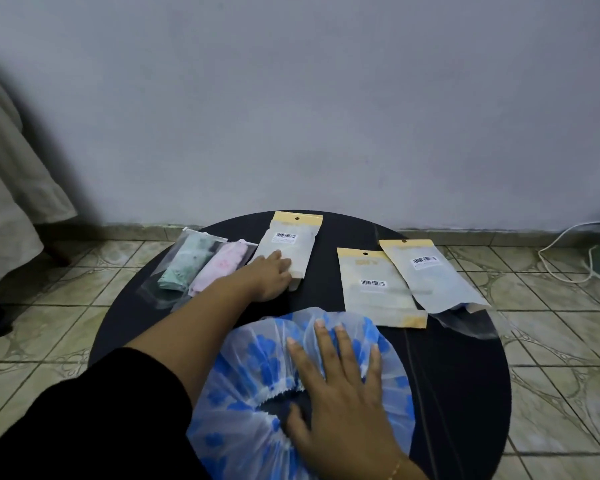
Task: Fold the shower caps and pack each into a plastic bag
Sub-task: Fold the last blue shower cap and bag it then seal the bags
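The round black bench [465, 393] carries all task items. Nearest the person, at 6 o'clock on the bench, lies the shower cap [257, 375]: translucent white film printed with blue blotches, spread open and unfolded, its gathered elastic opening facing up and showing dark bench through it. It has no clear long axis in this state.

The right hand [340, 386] rests flat on the cap, fingers spread and extended toward 12 o'clock, pinning the far half of the film. It encloses nothing. It is the nearer hand for the fold.

The left hand [272, 275] reaches across to 11 o'clock and lies on the lower end of a yellow-topped plastic bag [291, 247], whose long axis runs roughly 12 to 6 o'clock. Whether the fingers have closed on the bag cannot be determined.

Two further yellow-topped bags [378, 289] overlap at 2 o'clock, just beyond the cap. At 10 o'clock, two clear packets [201, 268] hold a green and a pink folded cap; judged complete.

Judgement: the cap lies directly under the right hand, the bag well beyond it toward 11 o'clock; the bag must be brought toward 6 o'clock, or the cap folded first.
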